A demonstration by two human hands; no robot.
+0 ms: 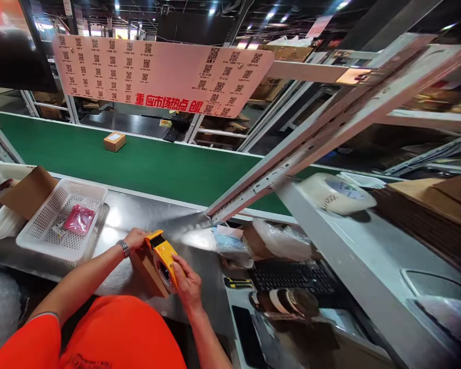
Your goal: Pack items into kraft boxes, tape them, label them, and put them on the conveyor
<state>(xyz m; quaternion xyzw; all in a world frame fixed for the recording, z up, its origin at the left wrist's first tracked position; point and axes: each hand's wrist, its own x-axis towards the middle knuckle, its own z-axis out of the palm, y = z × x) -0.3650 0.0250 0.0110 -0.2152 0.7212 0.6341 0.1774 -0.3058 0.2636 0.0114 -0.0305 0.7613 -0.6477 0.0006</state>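
Observation:
My right hand (189, 285) is wrapped round a yellow tape dispenser (165, 252) that carries a roll of clear tape. The dispenser's head rests at the upper end of a brown cardboard box (148, 271), which stands tilted on the metal table (117, 215). At the box's far end is my left hand (135, 239), its fingers closed on the box and partly hidden by the dispenser. To the left, a white perforated basket (66, 190) holds a pink plastic packet (79, 219) and a small clear bag.
Beyond the table runs a green conveyor belt (169, 169) with a small labelled box (114, 142) on it. A slanting metal post (292, 148) rises at the right. Beside it lie a keyboard (295, 277), a phone (248, 335), tape rolls (286, 302) and stacked cardboard (426, 225).

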